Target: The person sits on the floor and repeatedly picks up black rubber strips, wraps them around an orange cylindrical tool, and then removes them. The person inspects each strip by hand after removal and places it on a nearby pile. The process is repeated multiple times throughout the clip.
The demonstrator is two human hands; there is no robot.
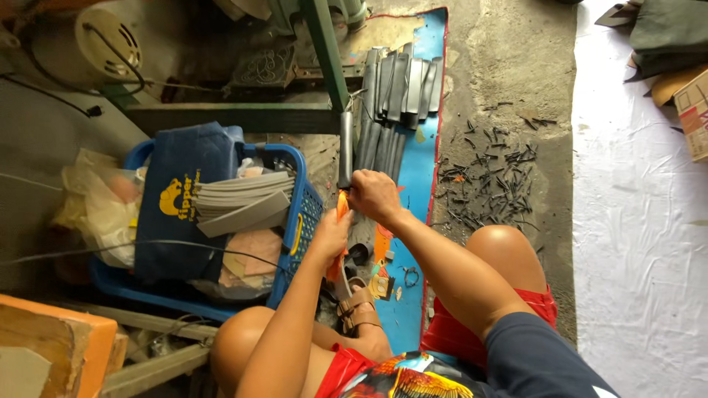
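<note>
Frame centre: right hand (374,195) clenched around the lower end of a dark strip (345,151) that stands upright on the floor. Left hand (331,232) grips an orange-handled tool (341,208), touching the strip's base. More dark strips (398,92) lie on a blue mat (417,169) just above. Blue basket (299,221) with grey sheets (243,199) at left; dark offcuts (490,177) scattered right.

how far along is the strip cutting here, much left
Done, it seems: dark offcuts litter the floor. In hand: the right hand grips a dark strip while the left hand holds an orange tool against it. Possibly left: a row of similar strips on the blue mat.
</note>
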